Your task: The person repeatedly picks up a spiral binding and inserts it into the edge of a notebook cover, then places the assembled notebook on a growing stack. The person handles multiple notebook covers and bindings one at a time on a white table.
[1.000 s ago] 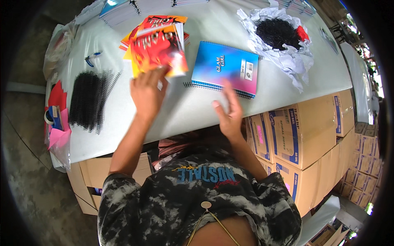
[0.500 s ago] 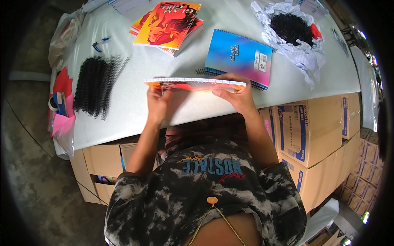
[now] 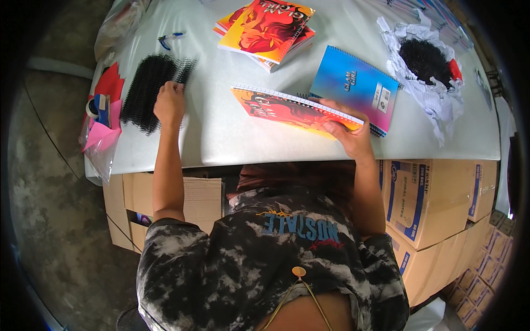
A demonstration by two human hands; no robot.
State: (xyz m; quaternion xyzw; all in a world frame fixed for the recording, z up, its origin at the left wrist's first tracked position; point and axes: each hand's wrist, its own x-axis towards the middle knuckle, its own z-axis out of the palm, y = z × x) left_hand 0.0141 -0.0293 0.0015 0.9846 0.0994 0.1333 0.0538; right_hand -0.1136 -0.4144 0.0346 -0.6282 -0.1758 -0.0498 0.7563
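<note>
Table [image 3: 221, 138] first — a pale sheet-covered top that carries everything. Its near edge runs just under the orange notebook [image 3: 292, 109], which the right hand [image 3: 350, 135] holds by one lower corner, thumb on top and fingers below. The book is tilted, its punched edge up, its far corner resting on or just above the table, partly over the blue notebook [image 3: 356, 88]. That one-corner pinch looks like the main risk: the loose pages could fan or slide out of line, or the whole book could tip off the near edge onto the boxes [image 3: 436, 198] below.

Left of centre lies the pile of black spirals [image 3: 149, 91]. The left hand [image 3: 169, 103] is on its near right edge, fingers curled down into the coils; whether it has closed on one I cannot tell. The coils lie tangled, so pulling one may drag several along — or push some toward the pink and red bag [image 3: 102, 124] hanging at the left edge. A second heap of black bits sits in white paper [image 3: 425, 60] at the far right, well apart from both hands, and a stack of orange books [image 3: 268, 30] lies at the far side.

Half a second ago both hands held the orange notebook level at the table edge. Now the left hand has let go and crossed to the spirals, and the book has tipped up on the right hand alone.
</note>
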